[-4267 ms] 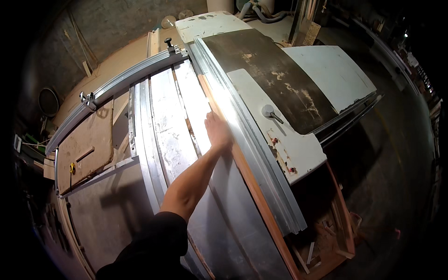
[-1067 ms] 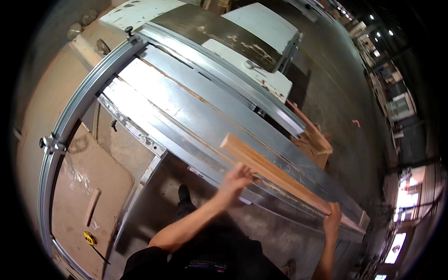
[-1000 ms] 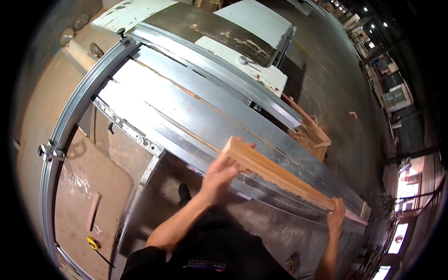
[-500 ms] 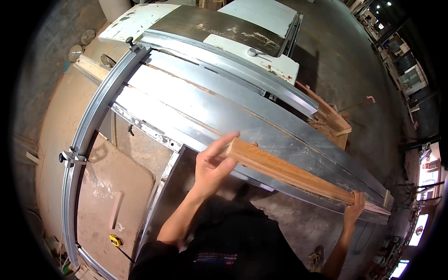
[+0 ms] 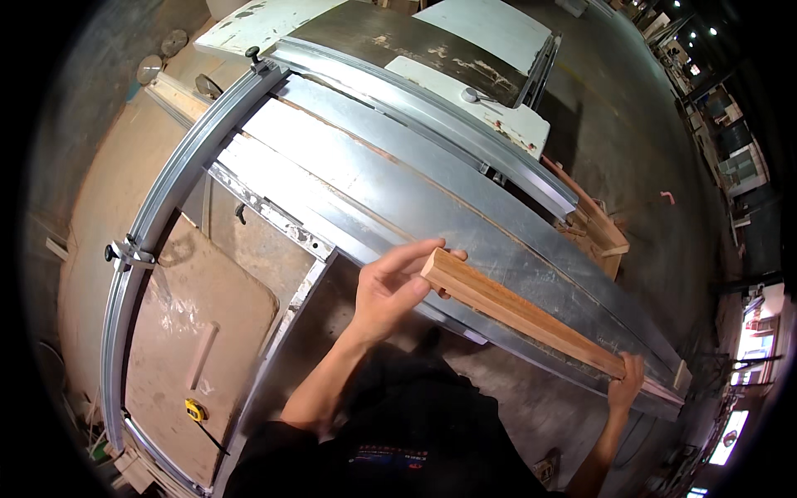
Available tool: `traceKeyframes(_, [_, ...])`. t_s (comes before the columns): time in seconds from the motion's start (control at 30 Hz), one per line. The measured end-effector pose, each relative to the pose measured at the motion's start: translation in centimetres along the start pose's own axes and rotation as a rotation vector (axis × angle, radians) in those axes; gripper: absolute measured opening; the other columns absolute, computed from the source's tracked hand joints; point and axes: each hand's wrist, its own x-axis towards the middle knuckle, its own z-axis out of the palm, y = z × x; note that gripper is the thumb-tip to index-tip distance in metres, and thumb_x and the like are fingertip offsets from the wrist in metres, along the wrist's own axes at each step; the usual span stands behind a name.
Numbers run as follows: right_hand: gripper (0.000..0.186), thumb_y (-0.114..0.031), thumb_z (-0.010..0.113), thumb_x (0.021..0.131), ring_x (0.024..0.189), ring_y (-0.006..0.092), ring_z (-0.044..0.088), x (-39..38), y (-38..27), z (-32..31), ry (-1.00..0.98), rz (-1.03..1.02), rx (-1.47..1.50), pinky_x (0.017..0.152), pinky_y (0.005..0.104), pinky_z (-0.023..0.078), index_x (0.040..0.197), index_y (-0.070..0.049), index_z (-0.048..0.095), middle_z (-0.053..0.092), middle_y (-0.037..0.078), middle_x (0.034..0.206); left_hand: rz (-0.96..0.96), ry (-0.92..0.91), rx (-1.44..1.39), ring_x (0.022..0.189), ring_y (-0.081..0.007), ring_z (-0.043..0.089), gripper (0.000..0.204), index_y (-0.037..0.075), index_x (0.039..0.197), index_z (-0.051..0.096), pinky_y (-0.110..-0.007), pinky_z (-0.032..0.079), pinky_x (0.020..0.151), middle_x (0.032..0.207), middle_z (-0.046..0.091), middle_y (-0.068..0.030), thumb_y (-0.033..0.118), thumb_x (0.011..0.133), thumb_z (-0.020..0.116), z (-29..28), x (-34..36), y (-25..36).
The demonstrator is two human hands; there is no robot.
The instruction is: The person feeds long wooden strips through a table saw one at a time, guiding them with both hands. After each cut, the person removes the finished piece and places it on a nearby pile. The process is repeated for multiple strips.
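A long wooden strip (image 5: 519, 311) with an orange-brown top lies diagonally over the metal sliding table (image 5: 332, 149), at its near right part. My left hand (image 5: 397, 286) is closed round the strip's left end, thumb on the near side and fingertips showing behind it. My right hand (image 5: 627, 382) grips the strip farther right, near the table's narrow-looking end. Behind them runs a silver rail fence (image 5: 432, 124), with a curved-looking crossbar (image 5: 170, 153) and its clamps at the left.
The white-and-dark machine top (image 5: 415, 37) stands beyond the fence, with a wooden bin (image 5: 594, 216) under its right. At the left, a brown board (image 5: 207, 282) carries a short stick (image 5: 202, 353) and a yellow tape measure (image 5: 195, 408). Concrete floor runs along the right.
From beside the fence, the strip has come toward me onto the table's near part. My right hand has come into view gripping it; my left hand has closed on its end.
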Motion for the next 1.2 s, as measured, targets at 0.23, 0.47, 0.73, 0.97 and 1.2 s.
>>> traceKeyframes(0.23, [0.045, 0.016, 0.045, 0.059, 0.091, 0.0412, 0.053, -0.4, -0.1, 0.6, -0.018, 0.011, -0.032, 0.079, 0.0491, 0.042, 0.1, 0.002, 0.06, 0.052, 0.019, 0.088, -0.077, 0.123, 0.1, 0.113, -0.0223, 0.063, 0.044, -0.002, 0.134, 0.054, -0.034, 0.054, 0.091, 0.121, 0.066, -0.0202, 0.012, 0.094, 0.066, 1.0, -0.1, 1.4])
traceKeyframes(0.47, [0.044, 0.016, 0.047, 0.062, 0.091, 0.0393, 0.054, -0.9, -0.3, 1.9, 0.027, 0.041, -0.025, 0.08, 0.047, 0.043, 0.101, 0.001, 0.061, 0.054, 0.017, 0.09, -0.106, 0.099, 0.067, 0.116, -0.0239, 0.062, 0.045, -0.002, 0.136, 0.053, -0.036, 0.053, 0.096, 0.124, 0.065, -0.0194, 0.008, 0.094, 0.066, 0.2, -0.5, 1.4])
traceKeyframes(0.73, [0.035, 0.01, 0.052, 0.064, 0.081, 0.0366, 0.057, 0.5, -0.6, 1.1, -0.097, 0.026, 0.065, 0.073, 0.0425, 0.044, 0.094, 0.0, 0.066, 0.057, 0.016, 0.082, -0.098, 0.091, -0.016, 0.118, -0.0231, 0.061, 0.046, -0.001, 0.131, 0.055, -0.037, 0.05, 0.099, 0.125, 0.065, -0.0185, 0.001, 0.088, 0.07, -1.0, -0.9, -0.2])
traceKeyframes(0.97, [0.022, 0.004, 0.057, 0.069, 0.07, 0.0356, 0.06, 1.4, -0.5, 0.5, -0.225, 0.078, 0.065, 0.066, 0.0397, 0.046, 0.086, -0.001, 0.069, 0.059, 0.017, 0.072, -0.139, 0.202, -0.016, 0.108, -0.0214, 0.064, 0.05, 0.0, 0.119, 0.06, -0.035, 0.053, 0.092, 0.114, 0.068, -0.0155, 0.01, 0.077, 0.084, -1.5, -1.1, -1.2])
traceKeyframes(1.2, [0.02, 0.003, 0.058, 0.069, 0.071, 0.036, 0.061, 1.2, 0.5, 1.2, -0.311, 0.124, 0.125, 0.066, 0.0389, 0.047, 0.086, 0.0, 0.069, 0.061, 0.017, 0.073, -0.121, 0.247, -0.006, 0.106, -0.0196, 0.064, 0.047, 0.002, 0.113, 0.06, -0.033, 0.052, 0.092, 0.112, 0.067, -0.0131, 0.011, 0.075, 0.086, -2.1, -1.5, -2.5])
